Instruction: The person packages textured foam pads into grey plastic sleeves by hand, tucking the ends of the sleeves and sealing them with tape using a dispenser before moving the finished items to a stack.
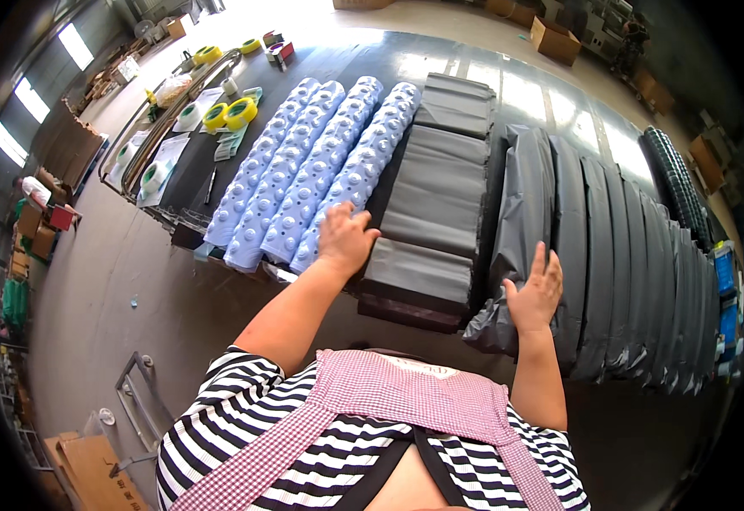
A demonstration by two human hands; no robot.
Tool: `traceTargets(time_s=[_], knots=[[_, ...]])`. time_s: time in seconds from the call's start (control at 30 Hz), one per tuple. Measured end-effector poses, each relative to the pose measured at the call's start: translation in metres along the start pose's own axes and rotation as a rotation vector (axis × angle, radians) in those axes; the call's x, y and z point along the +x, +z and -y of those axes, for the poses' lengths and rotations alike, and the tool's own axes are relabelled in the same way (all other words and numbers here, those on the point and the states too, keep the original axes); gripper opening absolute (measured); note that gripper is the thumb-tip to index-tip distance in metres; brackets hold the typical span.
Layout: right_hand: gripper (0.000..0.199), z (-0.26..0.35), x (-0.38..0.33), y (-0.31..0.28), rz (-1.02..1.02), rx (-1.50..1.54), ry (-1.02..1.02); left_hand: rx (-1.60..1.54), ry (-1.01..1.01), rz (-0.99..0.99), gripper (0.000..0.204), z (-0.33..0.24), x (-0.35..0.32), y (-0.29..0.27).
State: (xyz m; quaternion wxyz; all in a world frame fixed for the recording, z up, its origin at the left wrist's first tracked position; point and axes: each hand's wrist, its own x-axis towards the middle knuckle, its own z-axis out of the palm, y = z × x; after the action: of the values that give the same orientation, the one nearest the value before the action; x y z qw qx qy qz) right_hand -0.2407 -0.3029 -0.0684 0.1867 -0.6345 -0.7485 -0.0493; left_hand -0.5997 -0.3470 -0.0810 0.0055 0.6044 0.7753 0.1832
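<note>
Several light-blue rolls (265,162) with raised bumps lie side by side on the dark table. My left hand (345,240) rests on the near part of the rightmost blue roll (378,140), fingers spread and slightly bent. Right of it stands a stack of folded dark grey plastic bags (436,192). My right hand (535,294) lies with fingers stretched out against a long grey plastic-wrapped package (522,200), the leftmost of a row. Several more wrapped grey packages (614,264) are lined up tightly to its right.
Rolls of yellow tape (241,112), papers (171,153) and a pen (211,186) lie on the table's (338,58) left part. A dark checked roll (677,179) is at the far right. A metal trolley frame (137,400) and a cardboard box (95,473) stand on the floor at lower left.
</note>
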Motion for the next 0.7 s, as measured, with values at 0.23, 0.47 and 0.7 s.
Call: traceTargets(time_s=[0.23,0.47,0.7], knots=[[0.069,0.097,-0.042,0.038,0.325,0.34,-0.423,0.029,-0.158,0.348,0.104,0.058,0.036,-0.003],[0.056,0.12,-0.057,0.064,0.254,0.342,-0.202,-0.252,-0.01,0.476,0.111,0.09,0.037,-0.016],[0.051,0.163,-0.057,0.067,0.238,0.366,-0.012,-0.299,-0.048,0.676,0.132,0.103,0.053,-0.03]])
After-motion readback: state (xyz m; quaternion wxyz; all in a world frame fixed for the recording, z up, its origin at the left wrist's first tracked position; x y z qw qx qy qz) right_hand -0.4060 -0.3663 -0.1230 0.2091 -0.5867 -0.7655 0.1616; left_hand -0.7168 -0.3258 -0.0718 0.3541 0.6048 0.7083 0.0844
